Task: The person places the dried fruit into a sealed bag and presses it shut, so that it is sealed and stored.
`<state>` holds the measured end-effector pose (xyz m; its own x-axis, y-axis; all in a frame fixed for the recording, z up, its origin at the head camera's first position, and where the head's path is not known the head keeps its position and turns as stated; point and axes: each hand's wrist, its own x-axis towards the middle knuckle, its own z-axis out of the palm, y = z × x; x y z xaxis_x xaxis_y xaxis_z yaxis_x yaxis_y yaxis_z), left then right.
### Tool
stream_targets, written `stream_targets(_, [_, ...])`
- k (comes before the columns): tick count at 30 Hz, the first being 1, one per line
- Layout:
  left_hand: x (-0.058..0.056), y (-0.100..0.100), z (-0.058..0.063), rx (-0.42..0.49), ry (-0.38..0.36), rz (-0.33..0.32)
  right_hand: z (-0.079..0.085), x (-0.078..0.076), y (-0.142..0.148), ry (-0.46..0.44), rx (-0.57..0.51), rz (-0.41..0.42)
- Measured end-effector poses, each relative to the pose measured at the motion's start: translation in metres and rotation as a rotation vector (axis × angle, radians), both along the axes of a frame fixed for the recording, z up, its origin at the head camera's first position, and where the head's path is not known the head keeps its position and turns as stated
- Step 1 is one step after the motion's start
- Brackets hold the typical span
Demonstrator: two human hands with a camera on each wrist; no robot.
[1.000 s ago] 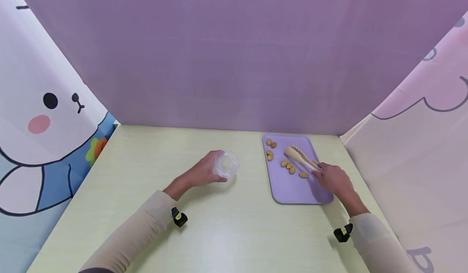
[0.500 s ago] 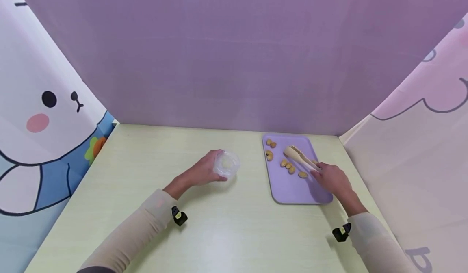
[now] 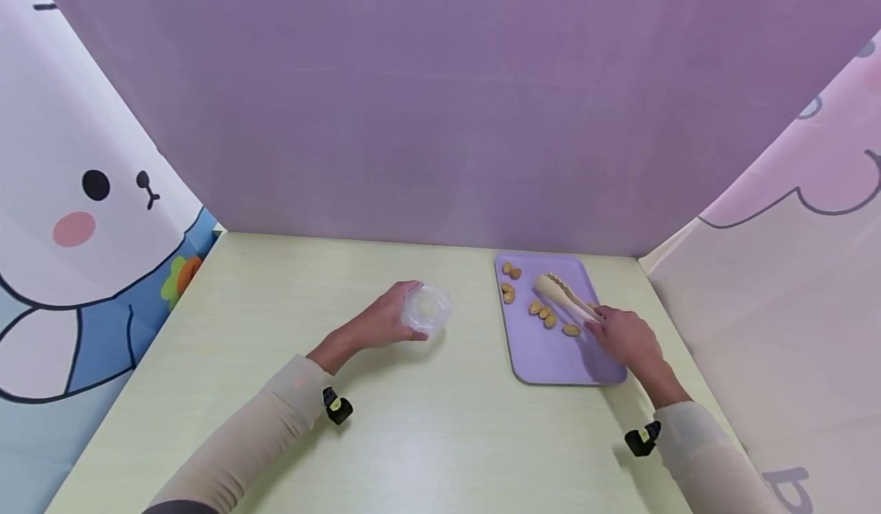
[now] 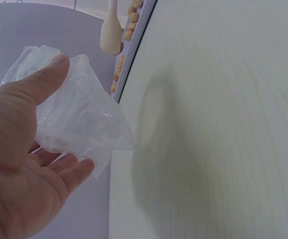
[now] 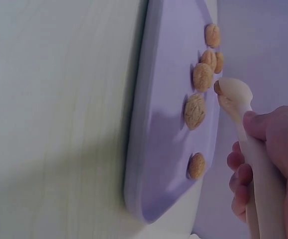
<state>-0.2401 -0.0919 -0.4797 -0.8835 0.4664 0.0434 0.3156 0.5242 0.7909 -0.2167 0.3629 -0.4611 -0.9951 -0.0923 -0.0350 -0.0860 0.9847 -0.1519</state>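
Observation:
My left hand (image 3: 385, 319) holds a clear plastic bag (image 3: 428, 311) above the middle of the table. In the left wrist view the bag (image 4: 84, 109) spreads between the thumb and the fingers, its mouth pointing up in the head view. My right hand (image 3: 628, 339) grips a pair of cream tongs (image 3: 566, 297) over the lilac tray (image 3: 551, 365). A brown nut (image 5: 217, 88) shows between the tong tips in the right wrist view. Several wrinkled brown nuts (image 5: 195, 111) lie scattered on the tray; part of one is hidden behind the tongs.
The pale wood-grain table (image 3: 413, 422) runs back to a purple backdrop (image 3: 440, 116). Printed cloths hang at the left (image 3: 103, 269) and right (image 3: 791, 307). Bare tabletop lies between the bag and the tray's raised rim.

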Motion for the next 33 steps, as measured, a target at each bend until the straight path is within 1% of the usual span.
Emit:
stream_targets(6, [0.0, 0.001, 0.0, 0.008, 0.007, -0.003, 0.009, 0.004, -0.004, 0.029, 0.004, 0.024])
stream_targets(11, [0.001, 0.001, 0.0, 0.008, 0.012, 0.008, 0.015, 0.007, -0.009, 0.055, -0.011, 0.033])
stream_targets(15, [0.002, 0.0, 0.0, 0.009, 0.013, 0.015, 0.017, 0.007, -0.015, 0.069, -0.033, 0.066])
stream_targets(21, [0.002, 0.001, 0.0, 0.003, 0.01, 0.019, 0.021, 0.008, -0.028, 0.119, -0.048, 0.13])
stream_targets(26, [0.001, 0.003, 0.0, 0.002, 0.003, 0.018, 0.024, 0.009, -0.037, 0.143, -0.065, 0.153])
stream_targets(33, [0.0, 0.007, 0.002, -0.019, 0.02, 0.008, 0.029, 0.012, -0.046, 0.169, -0.07, 0.181])
